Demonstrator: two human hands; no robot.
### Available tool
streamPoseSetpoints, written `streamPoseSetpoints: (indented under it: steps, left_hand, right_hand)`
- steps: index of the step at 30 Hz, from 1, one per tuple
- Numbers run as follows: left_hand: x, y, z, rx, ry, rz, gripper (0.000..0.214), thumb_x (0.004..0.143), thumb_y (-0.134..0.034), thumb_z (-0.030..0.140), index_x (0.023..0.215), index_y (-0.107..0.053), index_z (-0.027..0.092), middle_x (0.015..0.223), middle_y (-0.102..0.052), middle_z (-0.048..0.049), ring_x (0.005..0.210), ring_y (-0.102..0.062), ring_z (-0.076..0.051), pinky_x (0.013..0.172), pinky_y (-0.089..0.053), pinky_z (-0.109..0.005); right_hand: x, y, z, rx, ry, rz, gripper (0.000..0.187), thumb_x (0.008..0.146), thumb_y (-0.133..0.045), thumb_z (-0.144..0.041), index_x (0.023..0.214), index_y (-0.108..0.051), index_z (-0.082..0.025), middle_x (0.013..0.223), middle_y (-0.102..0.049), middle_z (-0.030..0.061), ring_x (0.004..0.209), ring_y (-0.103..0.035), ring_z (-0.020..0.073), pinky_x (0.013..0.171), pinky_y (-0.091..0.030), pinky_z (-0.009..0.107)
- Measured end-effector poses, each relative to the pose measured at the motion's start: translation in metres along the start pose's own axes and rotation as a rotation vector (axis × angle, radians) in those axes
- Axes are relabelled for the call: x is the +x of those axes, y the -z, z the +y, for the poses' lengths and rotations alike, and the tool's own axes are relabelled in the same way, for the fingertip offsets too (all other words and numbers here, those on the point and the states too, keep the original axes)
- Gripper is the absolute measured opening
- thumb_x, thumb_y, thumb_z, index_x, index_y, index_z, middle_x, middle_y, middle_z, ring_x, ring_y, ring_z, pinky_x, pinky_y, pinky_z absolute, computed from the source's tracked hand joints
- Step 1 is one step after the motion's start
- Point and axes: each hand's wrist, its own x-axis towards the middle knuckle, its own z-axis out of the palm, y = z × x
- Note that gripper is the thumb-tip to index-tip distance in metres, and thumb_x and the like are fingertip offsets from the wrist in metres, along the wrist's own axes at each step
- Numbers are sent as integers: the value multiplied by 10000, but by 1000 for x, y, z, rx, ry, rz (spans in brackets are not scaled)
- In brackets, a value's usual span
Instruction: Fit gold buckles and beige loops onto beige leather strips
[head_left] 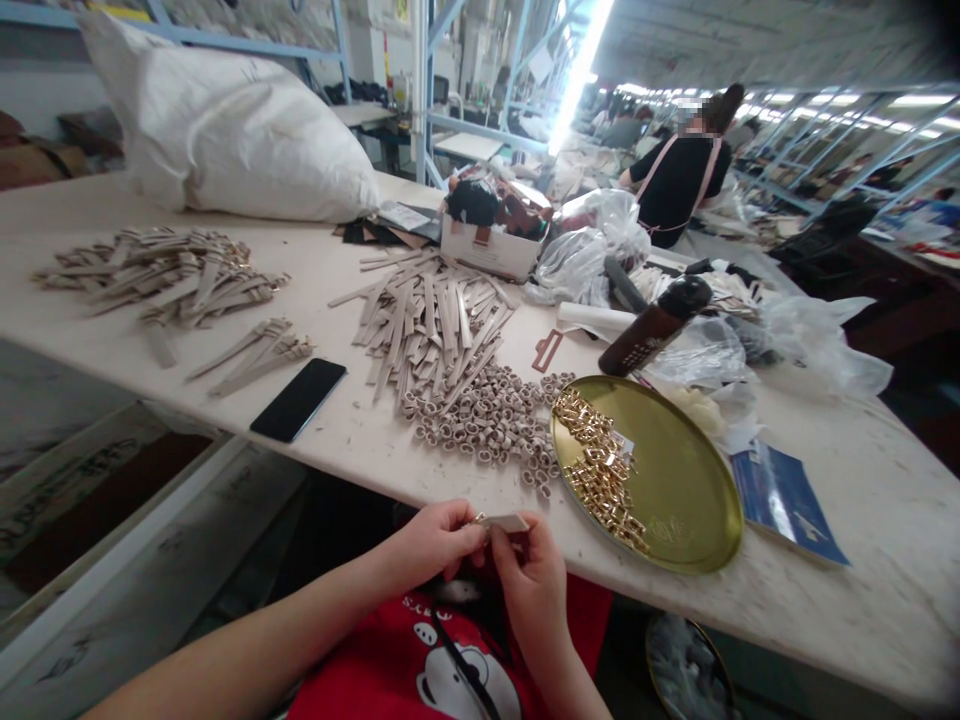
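My left hand point(436, 545) and my right hand point(534, 578) meet just below the table's front edge, above my red shirt. Both pinch one short beige strap point(504, 522) held level between them. A small gold piece shows at the strap's left end by my left fingertips. On the table right above my hands lie a heap of small beige loops point(487, 412) and a round gold tray point(679, 495) with several gold buckles point(600, 468). A pile of loose beige straps point(427, 325) lies behind the loops.
A black phone point(298, 399) lies near the front edge, with more strap piles point(161, 275) at left. A big white sack point(225, 130), a white box point(487, 245), a dark bottle point(654, 326), plastic bags and a blue booklet point(784, 500) sit around. A person in black works at back right.
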Motion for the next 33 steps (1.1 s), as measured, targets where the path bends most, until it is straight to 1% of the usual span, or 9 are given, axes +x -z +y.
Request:
streamPoseSetpoints:
  steps: [3, 10, 16, 20, 22, 25, 28, 30, 33]
  left_hand:
    - [-1, 2, 1, 66, 3, -1, 252, 693, -504, 400, 659, -482, 151, 519, -488, 58, 384, -357, -43, 378, -247, -172]
    - [5, 11, -3, 54, 47, -23, 375, 662, -554, 526, 649, -416, 179, 490, -497, 61, 370, -319, -48, 355, -191, -171]
    - [22, 20, -15, 145, 5, 71, 411, 651, -590, 538, 597, -436, 161, 454, -457, 61, 454, -377, -72, 430, -254, -173]
    - [25, 24, -13, 175, 26, 125, 420, 679, -584, 508, 891, -508, 152, 523, -504, 66, 427, -407, -81, 409, -276, -175]
    - [25, 28, -9, 182, -16, 91, 414, 726, -548, 468, 1001, -507, 161, 543, -507, 67, 427, -416, -80, 409, -295, -174]
    - [26, 35, -8, 209, -74, 122, 304, 786, -469, 441, 868, -557, 161, 497, -468, 70, 417, -391, -70, 415, -295, -168]
    - [28, 41, -15, 193, -66, 212, 307, 803, -433, 458, 822, -522, 165, 448, -439, 86, 358, -338, -63, 382, -262, -171]
    - [27, 44, -19, 188, -59, 227, 300, 804, -430, 461, 812, -499, 169, 427, -431, 92, 333, -320, -63, 370, -246, -175]
    - [22, 44, -20, 191, -83, 263, 288, 813, -424, 448, 746, -482, 174, 422, -427, 90, 344, -324, -60, 392, -254, -177]
  right_hand:
    - [0, 2, 2, -128, 120, 5, 115, 770, -565, -271, 684, -513, -214, 684, -537, 5, 637, -486, 150, 607, -384, 269]
    - [11, 0, 7, 190, -190, -164, 159, 747, -582, -312, 744, -459, -212, 616, -466, -46, 564, -429, 118, 521, -364, 226]
    - [14, -1, 8, -34, -18, -170, 78, 787, -537, -272, 764, -550, -199, 664, -533, -13, 603, -468, 127, 561, -380, 229]
    - [34, 8, 6, -16, -48, -387, 168, 840, -446, -297, 828, -583, -201, 705, -580, 6, 643, -516, 146, 580, -403, 241]
    - [52, 10, 8, -102, 7, -347, 202, 854, -411, -289, 863, -593, -204, 730, -592, 16, 671, -532, 158, 618, -409, 258]
    - [82, 3, 16, -476, 209, -188, 173, 834, -452, -233, 901, -610, -214, 801, -588, 46, 714, -531, 176, 656, -385, 281]
    - [104, -10, 21, -834, 363, -202, 148, 788, -496, -125, 777, -622, -203, 769, -572, 67, 715, -509, 192, 650, -351, 299]
    - [109, -15, 20, -887, 405, -206, 167, 781, -492, -93, 699, -600, -191, 745, -562, 70, 728, -497, 198, 663, -344, 312]
    - [105, -14, 11, -648, 366, -180, 136, 807, -495, -164, 698, -572, -185, 785, -558, 62, 775, -493, 193, 702, -358, 317]
